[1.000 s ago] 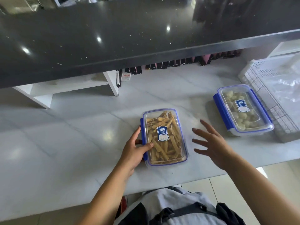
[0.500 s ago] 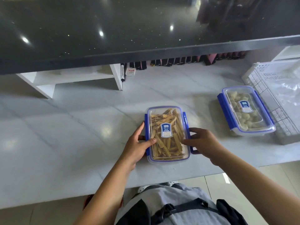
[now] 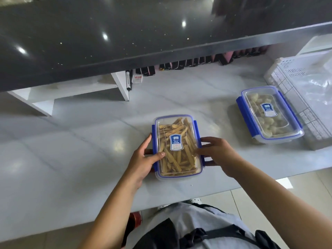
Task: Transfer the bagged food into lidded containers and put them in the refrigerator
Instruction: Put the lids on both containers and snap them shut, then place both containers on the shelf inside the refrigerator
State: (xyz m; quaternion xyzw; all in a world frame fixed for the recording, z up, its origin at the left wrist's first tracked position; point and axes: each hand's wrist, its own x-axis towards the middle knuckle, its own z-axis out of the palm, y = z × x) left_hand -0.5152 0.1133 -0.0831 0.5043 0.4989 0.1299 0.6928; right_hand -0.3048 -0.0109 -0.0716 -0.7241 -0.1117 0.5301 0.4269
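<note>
Here, at the left, the desk (image 3: 71, 159) is shown as a pale surface, with a white shelf (image 3: 71, 88) tucked beneath the dark counter (image 3: 107, 33) behind it. The left hand (image 3: 143, 159) is clamped on the near container (image 3: 177, 146): the thumb is laid on the clear lid and the fingers are pressed along the blue left clip. This container, filled with tan strips and lidded, is set flat near the desk's front edge. The right hand (image 3: 221, 155) is closed on the opposite side, thumb on the lid, fingers at the right clip.

The step is judged to be the last latching or the pick-up of this box; which one cannot be told. A level two-handed lift and a carry to the refrigerator, not in view, would be called for next. Farther right, a second container (image 3: 269, 114) is placed, lidded, just beside a white basket (image 3: 309, 119) holding a plastic bag (image 3: 316, 87). Open room is left on the left side; the counter's overhang should be minded on the lift.
</note>
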